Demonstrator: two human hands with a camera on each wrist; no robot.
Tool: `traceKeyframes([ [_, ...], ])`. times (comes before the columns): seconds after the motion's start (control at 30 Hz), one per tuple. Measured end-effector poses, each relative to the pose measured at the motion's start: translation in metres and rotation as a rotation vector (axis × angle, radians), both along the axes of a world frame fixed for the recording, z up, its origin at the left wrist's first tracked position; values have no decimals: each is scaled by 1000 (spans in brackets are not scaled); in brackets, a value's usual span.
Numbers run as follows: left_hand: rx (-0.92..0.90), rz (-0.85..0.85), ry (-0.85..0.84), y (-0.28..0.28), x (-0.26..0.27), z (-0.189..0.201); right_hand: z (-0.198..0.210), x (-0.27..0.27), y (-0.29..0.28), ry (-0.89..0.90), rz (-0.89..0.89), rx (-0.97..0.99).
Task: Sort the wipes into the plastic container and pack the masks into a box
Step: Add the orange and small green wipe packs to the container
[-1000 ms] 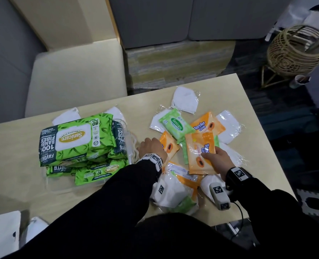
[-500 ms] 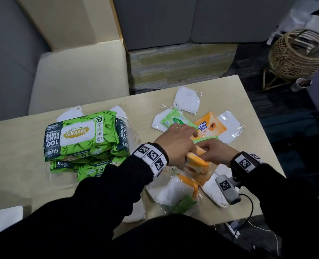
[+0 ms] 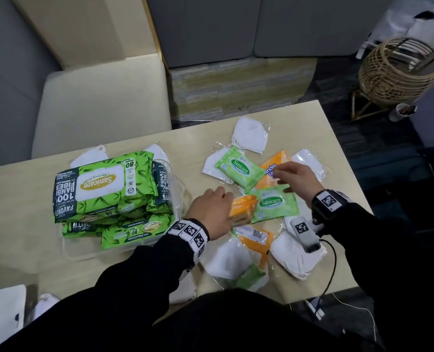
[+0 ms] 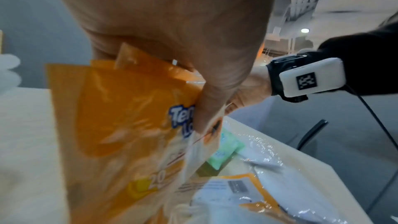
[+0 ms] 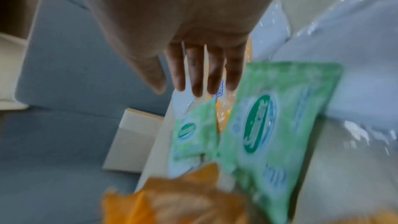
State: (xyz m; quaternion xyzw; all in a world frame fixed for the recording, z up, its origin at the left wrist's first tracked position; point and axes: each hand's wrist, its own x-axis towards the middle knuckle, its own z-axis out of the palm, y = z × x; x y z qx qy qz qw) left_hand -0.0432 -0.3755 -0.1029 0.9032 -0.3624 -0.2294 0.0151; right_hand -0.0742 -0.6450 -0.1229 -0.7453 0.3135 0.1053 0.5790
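The left hand (image 3: 211, 209) grips a stack of flat orange wipe packs (image 3: 242, 209), fingers clamped round its near end; the packs' long axis runs left to right just above the beige tabletop (image 3: 299, 118). The right hand (image 3: 296, 177) hovers, fingers straight and slightly spread, over another orange wipe pack (image 3: 270, 171) beside two pale green wipe packs (image 3: 237, 170).

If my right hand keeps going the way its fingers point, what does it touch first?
Probably the orange Tender Love wipes pack: the right hand hovers with straight fingers over it, though height is unclear.
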Motion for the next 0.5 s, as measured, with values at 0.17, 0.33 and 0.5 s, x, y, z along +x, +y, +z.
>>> traceKeyframes([
  [0.17,157,60,-3,8,-4,-20,-39,29,-22,259,-9,-611],
  [0.33,123,111,3,10,-8,-24,-49,31,-17,387,19,-605],
  [0.5,-36,269,38,2,-10,-6,-25,23,-24,93,-147,-376],
])
